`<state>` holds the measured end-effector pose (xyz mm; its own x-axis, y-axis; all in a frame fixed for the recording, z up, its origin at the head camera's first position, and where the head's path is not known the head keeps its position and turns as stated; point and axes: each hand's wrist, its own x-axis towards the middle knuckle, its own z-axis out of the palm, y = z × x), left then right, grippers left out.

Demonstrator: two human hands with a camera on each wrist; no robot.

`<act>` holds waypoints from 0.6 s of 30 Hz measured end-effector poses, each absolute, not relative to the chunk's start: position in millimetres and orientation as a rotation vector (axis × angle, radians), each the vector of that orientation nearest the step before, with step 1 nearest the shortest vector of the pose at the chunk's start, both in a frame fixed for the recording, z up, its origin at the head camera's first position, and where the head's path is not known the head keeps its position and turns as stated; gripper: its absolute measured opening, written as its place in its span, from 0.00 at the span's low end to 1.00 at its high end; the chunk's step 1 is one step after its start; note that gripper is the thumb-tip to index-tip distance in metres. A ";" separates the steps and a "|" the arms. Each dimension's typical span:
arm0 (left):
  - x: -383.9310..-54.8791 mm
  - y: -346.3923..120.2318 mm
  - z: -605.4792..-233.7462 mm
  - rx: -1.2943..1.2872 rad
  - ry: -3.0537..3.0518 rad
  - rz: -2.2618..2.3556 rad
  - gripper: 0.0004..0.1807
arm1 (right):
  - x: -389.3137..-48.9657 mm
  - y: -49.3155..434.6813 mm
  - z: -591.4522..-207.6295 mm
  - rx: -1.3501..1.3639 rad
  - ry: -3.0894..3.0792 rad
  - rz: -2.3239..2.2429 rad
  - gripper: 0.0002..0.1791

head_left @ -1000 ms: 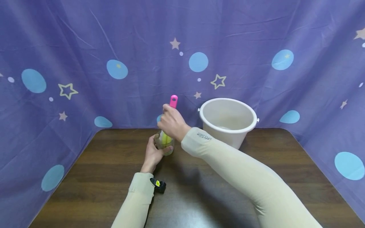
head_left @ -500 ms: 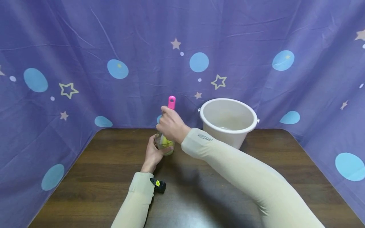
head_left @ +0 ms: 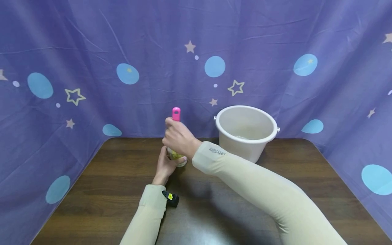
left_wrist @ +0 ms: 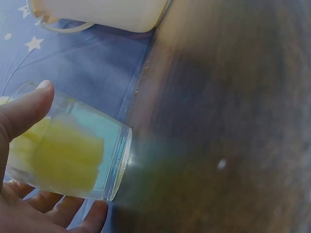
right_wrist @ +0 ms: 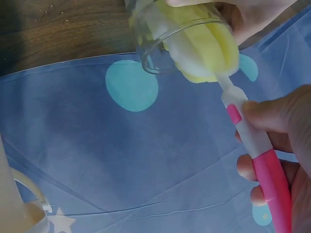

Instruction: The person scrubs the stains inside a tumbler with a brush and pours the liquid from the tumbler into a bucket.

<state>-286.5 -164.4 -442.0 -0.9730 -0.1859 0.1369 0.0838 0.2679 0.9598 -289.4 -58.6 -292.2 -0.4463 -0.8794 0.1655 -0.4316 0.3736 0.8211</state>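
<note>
My left hand (head_left: 166, 165) grips a clear drinking glass (left_wrist: 111, 155) near the back of the table, thumb on one side and fingers round the other. Inside the glass sits the yellow and white sponge head (right_wrist: 210, 46) of a bottle brush. My right hand (head_left: 180, 136) holds the brush by its pink and white handle (right_wrist: 269, 177), with the thumb along the white part. The pink handle end, which has a hole, sticks up above the fist in the head view. From the head, the right hand hides the rim of the glass.
A white bucket (head_left: 225, 144) stands to the right of the hands at the back of the wooden table (head_left: 101, 197). Behind hangs a purple curtain (head_left: 153, 41) with stars and blue spots. Small drops (right_wrist: 51, 12) dot the wood.
The right hand and the brush have shifted left and slightly down over the glass, and the handle has swung to the left. The left hand keeps the glass in about the same place.
</note>
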 end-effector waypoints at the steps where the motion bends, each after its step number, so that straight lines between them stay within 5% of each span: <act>1: -286.2 -164.3 -441.8 0.102 -2.320 -1.774 0.43 | -290.6 -58.6 -292.8 1.114 -2.044 -0.959 0.10; 18: -286.3 -165.2 -442.5 0.175 -2.353 -1.823 0.48 | -307.0 -47.6 -296.0 1.055 -2.207 -0.889 0.09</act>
